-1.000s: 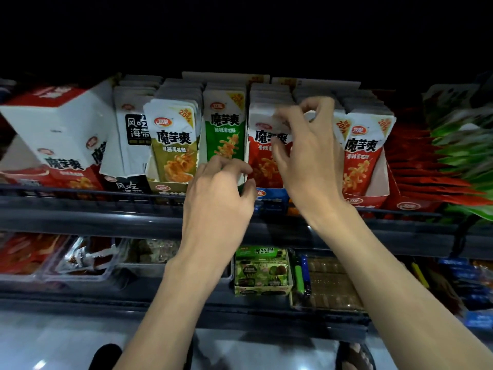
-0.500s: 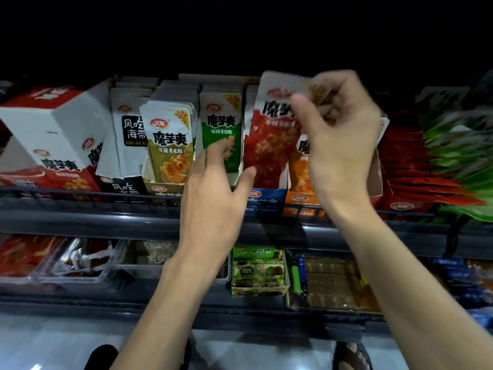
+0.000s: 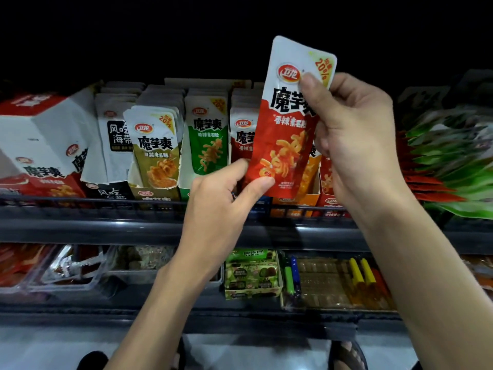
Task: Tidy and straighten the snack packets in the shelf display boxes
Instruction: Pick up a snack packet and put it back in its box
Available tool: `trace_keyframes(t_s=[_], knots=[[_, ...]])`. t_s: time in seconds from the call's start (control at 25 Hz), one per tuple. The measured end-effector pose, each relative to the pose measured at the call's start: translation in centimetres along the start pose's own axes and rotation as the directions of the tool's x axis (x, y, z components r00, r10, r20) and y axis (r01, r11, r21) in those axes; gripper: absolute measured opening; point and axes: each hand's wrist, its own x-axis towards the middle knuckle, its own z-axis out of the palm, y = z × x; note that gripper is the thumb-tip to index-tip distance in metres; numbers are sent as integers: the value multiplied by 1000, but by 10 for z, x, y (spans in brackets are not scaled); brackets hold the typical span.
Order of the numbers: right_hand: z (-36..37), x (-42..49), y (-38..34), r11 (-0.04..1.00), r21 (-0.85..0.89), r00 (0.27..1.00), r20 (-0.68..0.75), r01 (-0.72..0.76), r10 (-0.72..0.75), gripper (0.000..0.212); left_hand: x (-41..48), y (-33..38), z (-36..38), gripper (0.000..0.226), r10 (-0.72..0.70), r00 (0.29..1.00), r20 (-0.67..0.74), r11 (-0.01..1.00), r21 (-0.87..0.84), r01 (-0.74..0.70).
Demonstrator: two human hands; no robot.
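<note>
Upper shelf (image 3: 106, 231), dark, with a wire rail along its front edge: a row of open display boxes (image 3: 153, 193) standing side by side, each filled with upright snack packets (image 3: 156, 145). A larger white-and-red carton (image 3: 40, 134) stands at far left, and loose green and red packets (image 3: 453, 166) are piled at far right. Lower shelf (image 3: 133, 313): clear plastic trays (image 3: 69, 276) and a small green carton (image 3: 252, 287).

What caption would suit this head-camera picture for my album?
Left hand and right hand hold a red snack packet up before the display boxes.
</note>
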Motion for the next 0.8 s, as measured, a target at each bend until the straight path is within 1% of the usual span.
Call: trace_keyframes(t_s=[0.08, 0.16, 0.2, 0.24, 0.32, 0.36, 0.44, 0.52, 0.56, 0.64, 0.72, 0.8], knots=[[-5, -1, -2, 999, -37, 1000, -3, 8, -8, 25, 0, 1, 4, 27, 5, 1000, 8, 1000, -19, -5], [-10, -1, -4, 999, -52, 1000, 8, -4, 5, 24, 0, 5, 10, 19, 5, 1000, 17, 998, -56, -4], [-13, -1, -5, 996, -83, 1000, 22, -15, 17, 25, 1, 9, 13, 16, 5, 1000, 18, 997, -76, -4], [-15, -2, -4, 992, -127, 999, 37, -25, 29, 26, 1, 11, 15, 18, 5, 1000, 13, 996, -85, -4], [-22, -3, -1, 982, -183, 998, 41, -49, 57, 25, 3, 9, 21, 15, 6, 1000, 16, 996, -87, -5], [-26, -3, 1, 981, -184, 998, 24, -59, 64, 23, 3, 7, 25, 13, 8, 1000, 17, 998, -67, -7], [-39, 1, 2, 988, -150, 998, -58, -41, 33, 19, 4, 1, 33, 14, 38, 999, 6, 999, 22, -38], [-58, 9, 2, 991, -114, 976, -195, 73, -94, 19, 6, -4, 41, 7, 98, 995, -21, 985, 142, -94], [-67, 13, 2, 979, -142, 954, -241, 147, -178, 24, 7, -4, 45, 6, 133, 991, -23, 970, 210, -125], [-84, 16, 10, 940, -245, 926, -235, 239, -297, 38, 8, -7, 53, 15, 176, 984, 39, 919, 350, -179], [-92, 13, 20, 916, -344, 939, -196, 205, -284, 54, 8, -9, 63, 25, 189, 973, 135, 851, 472, -231], [-92, 10, 30, 856, -493, 953, -151, 157, -262, 62, 7, -11, 71, 31, 179, 961, 212, 790, 551, -269]])
